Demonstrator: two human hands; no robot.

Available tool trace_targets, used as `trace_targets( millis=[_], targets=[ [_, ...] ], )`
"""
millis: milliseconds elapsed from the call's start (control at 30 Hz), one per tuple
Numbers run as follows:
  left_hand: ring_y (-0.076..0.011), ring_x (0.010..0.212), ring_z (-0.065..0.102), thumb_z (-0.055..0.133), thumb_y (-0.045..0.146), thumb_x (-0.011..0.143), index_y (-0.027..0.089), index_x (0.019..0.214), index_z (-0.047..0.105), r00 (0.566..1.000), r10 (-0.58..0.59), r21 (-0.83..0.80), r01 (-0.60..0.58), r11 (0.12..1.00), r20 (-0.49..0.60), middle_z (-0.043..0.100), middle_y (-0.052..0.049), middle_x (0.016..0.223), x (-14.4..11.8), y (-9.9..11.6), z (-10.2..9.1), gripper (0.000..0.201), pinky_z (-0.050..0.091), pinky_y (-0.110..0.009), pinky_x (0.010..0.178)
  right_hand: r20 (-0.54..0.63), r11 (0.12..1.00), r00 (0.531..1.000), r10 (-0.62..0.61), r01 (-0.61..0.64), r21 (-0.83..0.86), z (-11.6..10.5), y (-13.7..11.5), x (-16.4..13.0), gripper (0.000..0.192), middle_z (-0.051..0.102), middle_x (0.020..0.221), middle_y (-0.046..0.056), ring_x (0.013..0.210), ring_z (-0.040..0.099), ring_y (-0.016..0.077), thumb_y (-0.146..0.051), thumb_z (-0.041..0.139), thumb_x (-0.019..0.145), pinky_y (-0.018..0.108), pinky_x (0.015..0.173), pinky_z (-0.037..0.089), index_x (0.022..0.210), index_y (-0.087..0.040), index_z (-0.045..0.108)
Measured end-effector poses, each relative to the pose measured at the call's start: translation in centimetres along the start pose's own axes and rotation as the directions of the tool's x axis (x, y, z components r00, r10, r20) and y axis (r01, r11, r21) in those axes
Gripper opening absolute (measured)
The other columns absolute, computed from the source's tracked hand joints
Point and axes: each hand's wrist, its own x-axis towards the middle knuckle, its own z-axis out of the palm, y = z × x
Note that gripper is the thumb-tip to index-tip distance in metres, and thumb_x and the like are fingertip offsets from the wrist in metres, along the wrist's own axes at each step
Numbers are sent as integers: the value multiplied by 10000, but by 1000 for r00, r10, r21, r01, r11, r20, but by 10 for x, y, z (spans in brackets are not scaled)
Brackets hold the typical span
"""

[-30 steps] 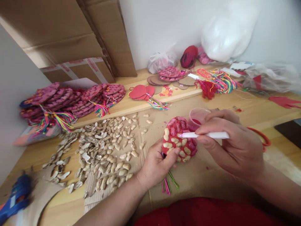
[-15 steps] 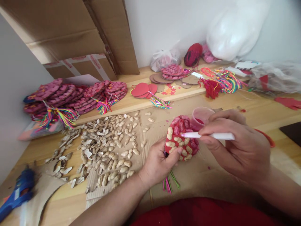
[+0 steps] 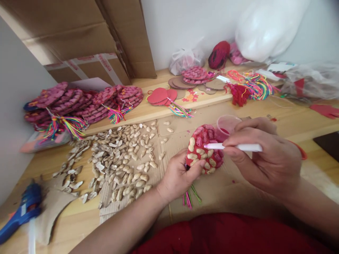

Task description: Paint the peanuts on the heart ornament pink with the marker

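Observation:
My left hand (image 3: 182,174) grips the lower left edge of a round red disc (image 3: 194,144) covered with peanut shells, its thumb on the front. Shells along the disc's top and right are coloured pink; those in the middle and lower left are bare tan. Between the fingertips of my right hand (image 3: 265,155) is a white brush-like stick (image 3: 245,147) with a pink tip, which lies at the disc's middle, among the shells. Behind the disc stands a clear plastic cup (image 3: 229,121) with pink paint inside. Pink and green strings (image 3: 189,198) hang below the disc.
Peanut shells (image 3: 127,165) cover the cardboard to the left. A blue glue gun (image 3: 25,208) lies at the far left. Along the raised board sit stacks of pink shell discs (image 3: 58,100), red paper circles (image 3: 159,96), colourful tassels (image 3: 256,86) and a yarn ball (image 3: 219,54).
The brush-like tip has shifted slightly over the disc, staying near its middle. Both hands and the disc appear a little higher in the view, as does the whole scene.

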Motion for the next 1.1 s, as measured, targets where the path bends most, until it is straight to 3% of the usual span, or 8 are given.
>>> trace_targets(
  millis=[900, 1100],
  targets=[
    [-98, 564, 506, 630, 373, 967, 176, 790, 602, 999, 36, -47, -35, 998, 28, 565, 27, 651, 1, 7, -2, 266, 421, -204, 542, -51, 1000, 999, 10, -10, 13, -1, -1, 2, 123, 726, 821, -13, 989, 701, 228, -222, 709, 869, 417, 911, 537, 956, -287, 652],
    [-90, 554, 512, 642, 397, 962, 170, 786, 610, 1000, 11, -44, -9, 999, 29, 581, 17, 679, 1, 7, -2, 290, 425, -197, 525, 4, 999, 1000, -18, 18, -26, -2, -3, 1, 79, 723, 830, -17, 1022, 695, 241, -267, 681, 892, 434, 898, 511, 948, -289, 629]
  ],
)
